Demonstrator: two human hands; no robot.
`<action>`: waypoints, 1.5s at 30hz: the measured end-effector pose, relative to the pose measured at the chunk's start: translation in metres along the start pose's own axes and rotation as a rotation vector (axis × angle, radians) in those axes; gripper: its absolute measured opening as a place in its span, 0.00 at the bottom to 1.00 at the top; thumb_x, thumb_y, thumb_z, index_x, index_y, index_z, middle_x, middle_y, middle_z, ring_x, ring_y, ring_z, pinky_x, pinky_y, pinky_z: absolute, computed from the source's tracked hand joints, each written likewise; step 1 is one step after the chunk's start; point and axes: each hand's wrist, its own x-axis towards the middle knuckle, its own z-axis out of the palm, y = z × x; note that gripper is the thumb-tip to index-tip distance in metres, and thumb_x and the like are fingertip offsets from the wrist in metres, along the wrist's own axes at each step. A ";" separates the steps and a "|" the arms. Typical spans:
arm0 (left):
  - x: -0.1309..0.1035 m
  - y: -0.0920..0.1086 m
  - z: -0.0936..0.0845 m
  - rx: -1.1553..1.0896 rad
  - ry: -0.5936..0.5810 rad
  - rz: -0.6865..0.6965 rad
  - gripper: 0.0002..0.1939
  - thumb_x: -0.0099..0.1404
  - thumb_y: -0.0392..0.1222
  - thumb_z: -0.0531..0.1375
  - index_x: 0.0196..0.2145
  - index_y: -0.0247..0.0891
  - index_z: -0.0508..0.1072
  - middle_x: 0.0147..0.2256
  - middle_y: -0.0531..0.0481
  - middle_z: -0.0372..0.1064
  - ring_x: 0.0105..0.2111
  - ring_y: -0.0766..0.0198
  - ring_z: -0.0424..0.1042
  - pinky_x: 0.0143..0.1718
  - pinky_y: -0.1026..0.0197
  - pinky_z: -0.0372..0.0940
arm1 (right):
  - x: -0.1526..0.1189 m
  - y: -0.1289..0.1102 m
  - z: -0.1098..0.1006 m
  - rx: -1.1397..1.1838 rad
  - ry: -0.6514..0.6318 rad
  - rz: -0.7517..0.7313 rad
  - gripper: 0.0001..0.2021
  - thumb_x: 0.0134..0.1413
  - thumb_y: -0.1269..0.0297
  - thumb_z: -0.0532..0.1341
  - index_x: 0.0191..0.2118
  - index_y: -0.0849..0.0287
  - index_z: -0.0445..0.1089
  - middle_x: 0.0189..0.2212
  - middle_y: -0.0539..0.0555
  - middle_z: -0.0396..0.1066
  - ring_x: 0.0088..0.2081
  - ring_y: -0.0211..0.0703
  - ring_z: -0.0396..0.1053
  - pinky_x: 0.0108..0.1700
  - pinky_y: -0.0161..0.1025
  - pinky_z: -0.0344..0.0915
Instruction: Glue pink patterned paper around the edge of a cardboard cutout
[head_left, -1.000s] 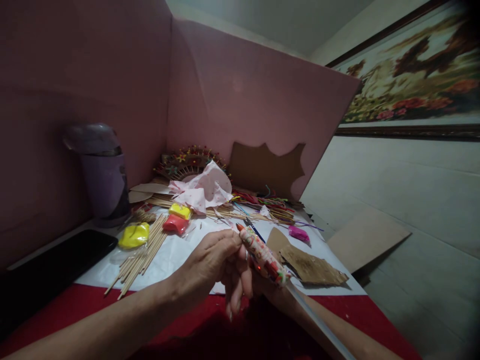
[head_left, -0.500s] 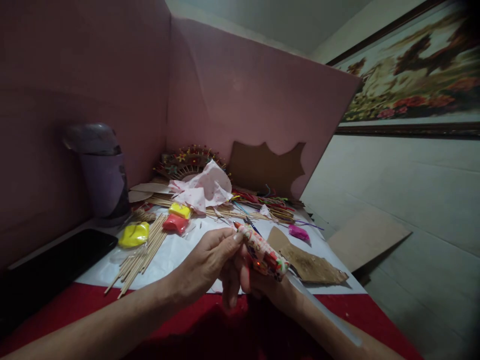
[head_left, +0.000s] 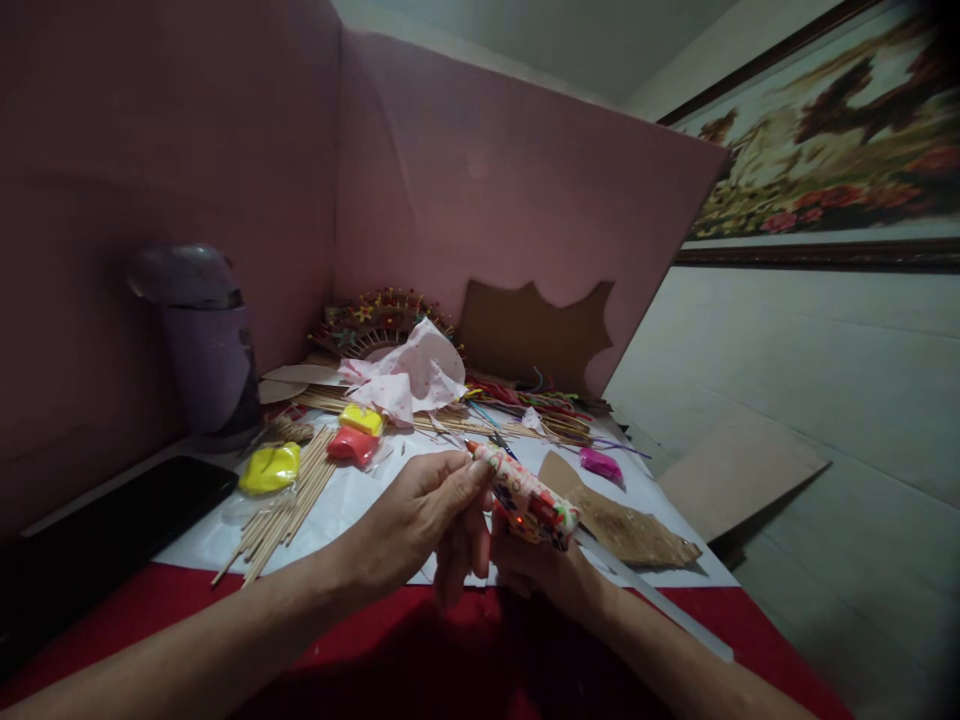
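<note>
My right hand (head_left: 532,565) is wrapped round a hot glue gun (head_left: 529,495) with a floral pattern and a small glowing red light. Its reddish tip points away to the left, and a long translucent glue stick (head_left: 660,600) trails from its back over my right forearm. My left hand (head_left: 435,500) is beside the gun's front end, thumb and forefinger pinched together close to the tip. Whatever lies between those fingers is too small or hidden to make out. The lower fingers of my left hand hang curled below the gun.
White paper (head_left: 360,515) covers a red cloth (head_left: 360,640). Around lie wooden sticks (head_left: 292,505), yellow clay packs (head_left: 270,468), a red pack (head_left: 352,447), a purple pack (head_left: 601,463), torn cardboard (head_left: 637,525), patterned tissue (head_left: 412,375), a phone (head_left: 135,510) and a purple cup (head_left: 210,370).
The glue gun has turned slightly in my right hand, showing more of its patterned side. My left hand stays pinched near the tip. The view has shifted a little.
</note>
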 end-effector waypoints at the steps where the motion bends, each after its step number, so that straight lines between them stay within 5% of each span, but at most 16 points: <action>1: 0.000 -0.001 0.000 0.004 -0.009 0.006 0.16 0.68 0.51 0.46 0.30 0.38 0.62 0.18 0.52 0.71 0.08 0.70 0.64 0.08 0.71 0.56 | 0.000 0.000 0.000 -0.011 0.000 0.002 0.18 0.46 0.52 0.64 0.18 0.59 0.61 0.10 0.43 0.55 0.12 0.29 0.50 0.15 0.30 0.46; 27: 0.000 -0.003 0.004 0.158 0.109 0.053 0.16 0.68 0.50 0.44 0.29 0.38 0.60 0.19 0.52 0.69 0.10 0.71 0.65 0.10 0.72 0.55 | 0.000 -0.007 0.003 0.009 0.029 0.019 0.14 0.46 0.58 0.64 0.20 0.59 0.61 0.10 0.42 0.56 0.12 0.29 0.50 0.16 0.30 0.46; 45: 0.008 -0.006 0.003 -0.083 0.194 -0.035 0.22 0.61 0.59 0.54 0.28 0.34 0.65 0.16 0.48 0.71 0.09 0.68 0.65 0.08 0.71 0.59 | 0.003 -0.011 0.007 0.043 0.081 -0.036 0.17 0.44 0.55 0.65 0.18 0.59 0.61 0.10 0.42 0.54 0.12 0.28 0.48 0.16 0.30 0.45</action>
